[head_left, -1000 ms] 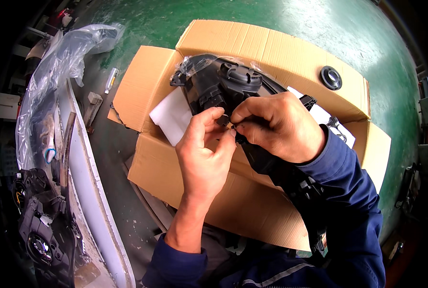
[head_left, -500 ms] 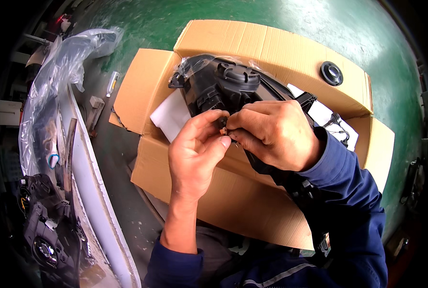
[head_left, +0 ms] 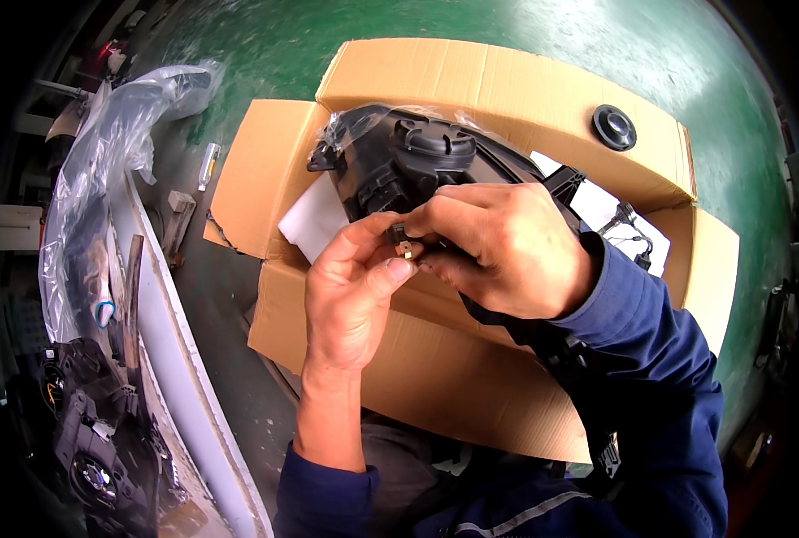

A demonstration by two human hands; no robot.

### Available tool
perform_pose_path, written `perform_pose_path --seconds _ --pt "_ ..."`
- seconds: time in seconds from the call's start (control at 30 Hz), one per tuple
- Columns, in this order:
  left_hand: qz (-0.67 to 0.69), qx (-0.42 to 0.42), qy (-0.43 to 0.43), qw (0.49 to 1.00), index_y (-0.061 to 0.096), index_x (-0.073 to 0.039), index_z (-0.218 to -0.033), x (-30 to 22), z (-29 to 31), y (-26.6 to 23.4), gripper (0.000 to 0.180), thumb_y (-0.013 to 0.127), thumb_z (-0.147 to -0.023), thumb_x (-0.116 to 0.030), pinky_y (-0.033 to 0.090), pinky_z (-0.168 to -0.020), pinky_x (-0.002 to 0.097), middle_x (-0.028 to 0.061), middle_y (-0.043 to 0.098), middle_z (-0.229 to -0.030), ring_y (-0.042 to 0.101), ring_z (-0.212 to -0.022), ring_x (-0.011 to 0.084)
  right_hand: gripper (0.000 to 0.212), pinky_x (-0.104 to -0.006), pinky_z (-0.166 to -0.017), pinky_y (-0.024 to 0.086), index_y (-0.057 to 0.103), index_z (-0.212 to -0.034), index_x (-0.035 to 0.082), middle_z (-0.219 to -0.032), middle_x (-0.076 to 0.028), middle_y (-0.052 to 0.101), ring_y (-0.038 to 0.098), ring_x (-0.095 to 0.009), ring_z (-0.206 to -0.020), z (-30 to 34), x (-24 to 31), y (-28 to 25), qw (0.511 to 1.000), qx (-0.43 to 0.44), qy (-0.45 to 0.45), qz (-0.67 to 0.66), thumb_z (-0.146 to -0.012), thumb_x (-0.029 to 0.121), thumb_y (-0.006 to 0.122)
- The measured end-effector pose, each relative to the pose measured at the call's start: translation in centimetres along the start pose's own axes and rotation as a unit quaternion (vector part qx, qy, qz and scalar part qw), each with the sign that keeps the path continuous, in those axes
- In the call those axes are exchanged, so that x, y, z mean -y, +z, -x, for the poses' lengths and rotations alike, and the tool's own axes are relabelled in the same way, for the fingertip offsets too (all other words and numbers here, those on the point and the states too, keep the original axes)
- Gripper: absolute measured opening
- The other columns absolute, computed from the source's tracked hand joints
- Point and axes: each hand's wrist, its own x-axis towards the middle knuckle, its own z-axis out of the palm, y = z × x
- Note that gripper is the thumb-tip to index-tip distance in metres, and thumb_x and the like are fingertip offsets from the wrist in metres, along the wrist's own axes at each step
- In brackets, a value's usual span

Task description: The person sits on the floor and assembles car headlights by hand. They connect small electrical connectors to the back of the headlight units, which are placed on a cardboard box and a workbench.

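Observation:
A small dark part with a brass-coloured end (head_left: 405, 249) is pinched between the thumb and fingers of my left hand (head_left: 346, 305). My right hand (head_left: 516, 251) is closed at the same part from the right, its fingertips against the part's side and partly hidden. Both hands are over the near side of a black car headlight housing (head_left: 355, 175), which rests in an open cardboard box (head_left: 471, 377). A round ribbed cap (head_left: 435, 148) sits on the back of the housing, just beyond my fingers.
A loose round black cap (head_left: 614, 128) lies on the box's far flap. Black cable connectors (head_left: 628, 215) lie on white foam inside at right. To the left are clear plastic wrap (head_left: 90, 188), a long pale panel (head_left: 180, 359) and another dark lamp assembly (head_left: 95, 439).
Both hands have shifted slightly left. The small part has turned, and its brass-coloured end now shows more plainly between the fingers.

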Motion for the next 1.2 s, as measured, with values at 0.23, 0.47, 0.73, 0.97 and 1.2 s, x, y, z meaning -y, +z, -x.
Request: perform_pose_path --seconds 0.23,0.47,0.73,0.97,1.2 --pt "-0.028 0.002 -0.002 1.0 0.058 0.002 -0.133 0.6 0.0 -1.0 0.038 0.065 -0.097 -0.004 0.056 -0.098 0.038 0.0123 0.067 -0.119 0.066 -0.108 0.0205 0.029 -0.0399 -0.064 0.056 0.066 -0.103 0.002 -0.086 -0.013 0.068 0.069 -0.034 -0.077 0.1 -0.3 0.0 1.0 0.005 0.006 0.016 -0.077 0.007 0.079" --pt "-0.083 -0.033 0.005 0.996 0.058 0.003 -0.133 0.5 -0.1 -0.5 0.039 0.067 -0.097 -0.009 0.059 -0.091 0.0329 0.0108 0.069 -0.115 0.069 -0.104 0.0195 0.027 -0.0402 -0.065 0.056 0.066 -0.103 0.002 -0.087 -0.013 0.068 0.069 -0.035 -0.078 0.0 -0.3 0.0 1.0 0.013 0.017 0.011 -0.078 0.005 0.077" --pt "-0.035 -0.025 -0.025 0.999 0.055 0.005 -0.135 0.2 -0.3 -0.5 0.04 0.06 -0.104 -0.019 0.06 -0.088 0.0308 0.0151 0.069 -0.117 0.072 -0.105 0.0246 0.023 -0.04 -0.065 0.056 0.066 -0.103 0.001 -0.086 -0.015 0.069 0.07 -0.036 -0.077 0.0 -0.4 0.1 1.0 -0.007 0.02 0.011 -0.081 0.0 0.072" --pt "-0.039 -0.05 -0.036 0.997 0.059 0.005 -0.132 0.0 -0.1 -0.1 0.039 0.058 -0.105 -0.023 0.061 -0.084 0.0298 0.0166 0.071 -0.113 0.073 -0.101 0.0244 0.022 -0.0403 -0.065 0.056 0.066 -0.103 0.001 -0.085 -0.015 0.069 0.069 -0.036 -0.077 -0.1 -0.7 0.2 0.999 -0.003 0.021 0.028 -0.082 0.001 0.071" --pt "-0.039 -0.06 -0.041 0.997 0.061 0.004 -0.13 0.1 -0.1 0.1 0.037 0.058 -0.105 -0.023 0.061 -0.082 0.0282 0.0149 0.071 -0.113 0.073 -0.098 0.0226 0.024 -0.0409 -0.065 0.055 0.066 -0.104 0.0 -0.084 -0.014 0.067 0.068 -0.035 -0.078 -0.1 -0.6 0.2 0.999 0.002 0.025 0.036 -0.081 0.003 0.072"
